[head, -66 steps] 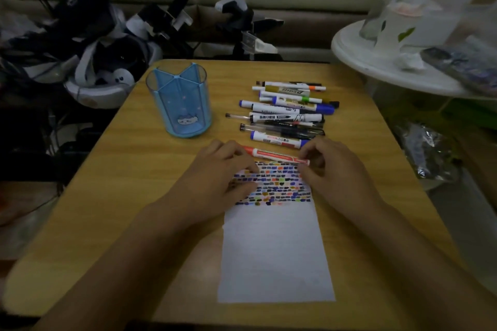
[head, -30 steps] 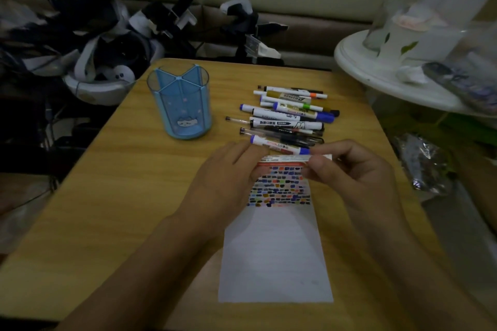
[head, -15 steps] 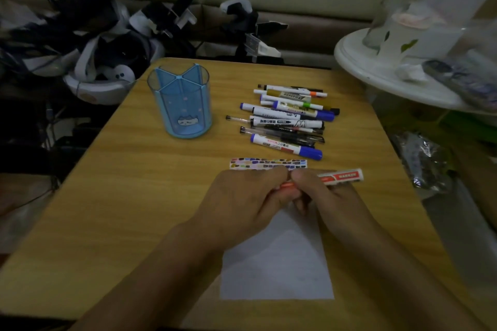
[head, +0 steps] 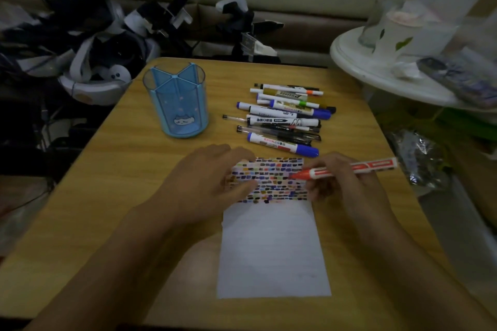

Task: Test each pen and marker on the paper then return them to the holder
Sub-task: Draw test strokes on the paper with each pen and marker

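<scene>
**One red marker uncapped and at the paper**

One red marker (head: 347, 169) is in your right hand (head: 341, 185), pinched in a writing grip with the bare tip aimed left, at or just above the coloured swatches near the right edge of the paper (head: 271, 244). Half a second ago both hands were bunched together around this marker lower on the sheet; now they have parted and the red tip is exposed, so the cap looks to be off. I cannot see where the cap is; it may be tucked in your left hand (head: 212, 183).

That hand lies on the left side of the swatch block, fingers curled, pressing the sheet to the counter (head: 107, 209). Whether it holds anything I cannot tell.

My reading: the test stroke for this marker is the step in hand, and capping and returning it come after.

Beyond the paper, the pile of pens and markers (head: 285, 115) lies on the counter, and the blue holder (head: 178, 105) to its left looks empty, so most of the task appears undone.
</scene>
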Available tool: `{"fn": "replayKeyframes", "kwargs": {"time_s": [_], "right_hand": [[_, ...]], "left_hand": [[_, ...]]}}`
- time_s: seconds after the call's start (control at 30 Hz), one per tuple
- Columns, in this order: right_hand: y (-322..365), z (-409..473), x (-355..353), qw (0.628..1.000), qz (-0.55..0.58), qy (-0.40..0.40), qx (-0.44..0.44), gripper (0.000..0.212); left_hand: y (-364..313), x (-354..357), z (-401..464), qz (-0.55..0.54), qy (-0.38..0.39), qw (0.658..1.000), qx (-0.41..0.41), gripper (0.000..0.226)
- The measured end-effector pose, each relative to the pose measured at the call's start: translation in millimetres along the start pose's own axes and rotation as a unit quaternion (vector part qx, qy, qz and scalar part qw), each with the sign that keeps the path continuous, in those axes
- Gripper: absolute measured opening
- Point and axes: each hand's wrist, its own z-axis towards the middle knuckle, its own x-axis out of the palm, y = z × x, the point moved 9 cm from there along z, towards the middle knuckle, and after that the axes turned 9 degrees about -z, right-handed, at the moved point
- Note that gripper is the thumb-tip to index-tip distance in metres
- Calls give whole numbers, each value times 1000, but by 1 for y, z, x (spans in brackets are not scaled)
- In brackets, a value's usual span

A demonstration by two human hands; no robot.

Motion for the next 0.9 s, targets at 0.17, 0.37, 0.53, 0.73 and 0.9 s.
{"fn": "replayKeyframes", "kwargs": {"time_s": [0.17,0.37,0.53,0.73,0.9], "right_hand": [[-5,-12,2,996,-82,7,-36,13],[-4,-18,10,989,-118,-2,-84,13],[-9,-18,15,987,-139,3,-86,15],[-13,-15,16,986,-142,13,-83,17],[-13,-13,15,986,-146,13,-82,14]], "left_hand": [[16,28,-9,52,107,993,-22,79],[16,33,-10,74,92,993,-17,86],[17,33,-9,73,71,995,-11,87],[18,34,-9,69,75,995,-16,88],[17,33,-9,76,73,994,-14,88]]}}
